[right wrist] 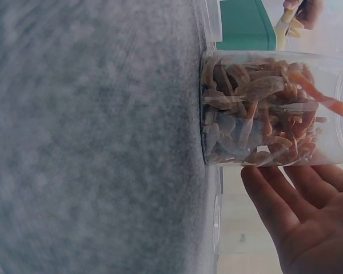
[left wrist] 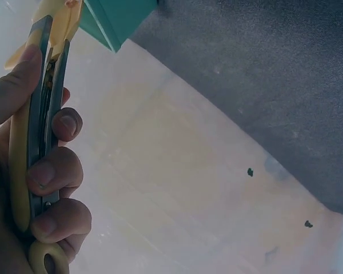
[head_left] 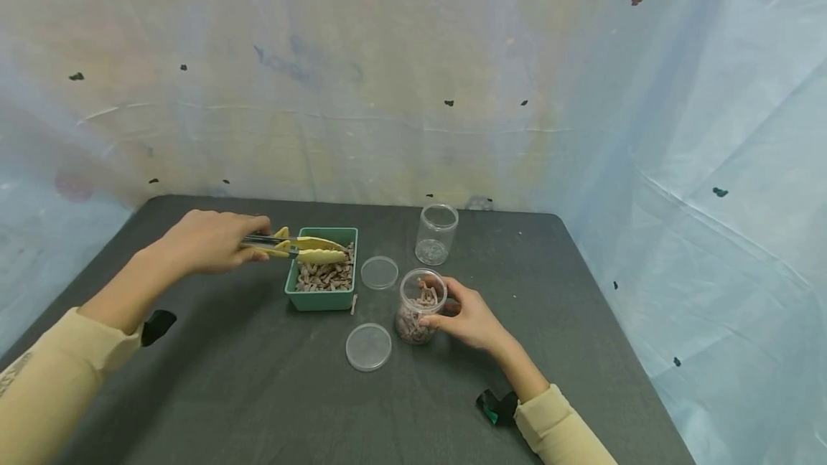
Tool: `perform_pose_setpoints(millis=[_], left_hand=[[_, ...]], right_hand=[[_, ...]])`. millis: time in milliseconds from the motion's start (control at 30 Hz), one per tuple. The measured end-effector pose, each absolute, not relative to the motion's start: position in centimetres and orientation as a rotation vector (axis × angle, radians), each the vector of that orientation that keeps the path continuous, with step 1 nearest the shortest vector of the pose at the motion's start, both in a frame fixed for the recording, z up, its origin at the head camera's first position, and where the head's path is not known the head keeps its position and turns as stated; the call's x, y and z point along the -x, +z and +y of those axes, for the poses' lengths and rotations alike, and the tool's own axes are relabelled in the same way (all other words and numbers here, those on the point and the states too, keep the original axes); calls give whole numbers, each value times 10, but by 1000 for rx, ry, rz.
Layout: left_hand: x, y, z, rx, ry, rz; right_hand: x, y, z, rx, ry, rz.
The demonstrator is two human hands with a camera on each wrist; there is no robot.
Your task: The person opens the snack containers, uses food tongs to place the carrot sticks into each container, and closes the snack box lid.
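Note:
My left hand [head_left: 209, 241] grips a pair of tongs [left wrist: 39, 125] with metal arms and yellow handles and tips. The scalloped yellow tips reach over a green rectangular tub [head_left: 321, 302] full of small brown dried strips [head_left: 326, 276]. To the right, my right hand [head_left: 474, 318] holds a clear plastic jar [head_left: 407, 332] at its side, thumb on the near side and fingers behind. Similar brown strips [right wrist: 257, 108] fill most of this jar, which stands upright on the table with its mouth uncovered. One strip sticks up toward its rim.
A second clear jar [head_left: 434, 235], without contents, stands behind the held one. Two round clear lids lie flat: one lid [head_left: 379, 273] beside the tub, another lid [head_left: 368, 347] nearer me. One loose strip [head_left: 354, 304] lies by the tub's corner. The dark table [head_left: 271, 386] meets plastic sheeting.

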State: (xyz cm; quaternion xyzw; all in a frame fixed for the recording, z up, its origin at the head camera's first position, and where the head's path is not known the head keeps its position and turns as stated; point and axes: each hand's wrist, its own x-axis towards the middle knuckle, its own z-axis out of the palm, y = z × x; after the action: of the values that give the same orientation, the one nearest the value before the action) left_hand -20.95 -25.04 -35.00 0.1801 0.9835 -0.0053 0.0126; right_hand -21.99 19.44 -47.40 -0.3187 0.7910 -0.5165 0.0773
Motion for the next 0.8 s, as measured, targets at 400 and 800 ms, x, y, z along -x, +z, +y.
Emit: perform_pose_setpoints(millis=[400, 800], left_hand=[[204, -342, -258, -514, 108, 3103], [201, -339, -262, -491, 158, 3111]], right_hand=[[220, -474, 194, 961, -1540, 2372], [219, -475, 195, 950, -1534, 2377]])
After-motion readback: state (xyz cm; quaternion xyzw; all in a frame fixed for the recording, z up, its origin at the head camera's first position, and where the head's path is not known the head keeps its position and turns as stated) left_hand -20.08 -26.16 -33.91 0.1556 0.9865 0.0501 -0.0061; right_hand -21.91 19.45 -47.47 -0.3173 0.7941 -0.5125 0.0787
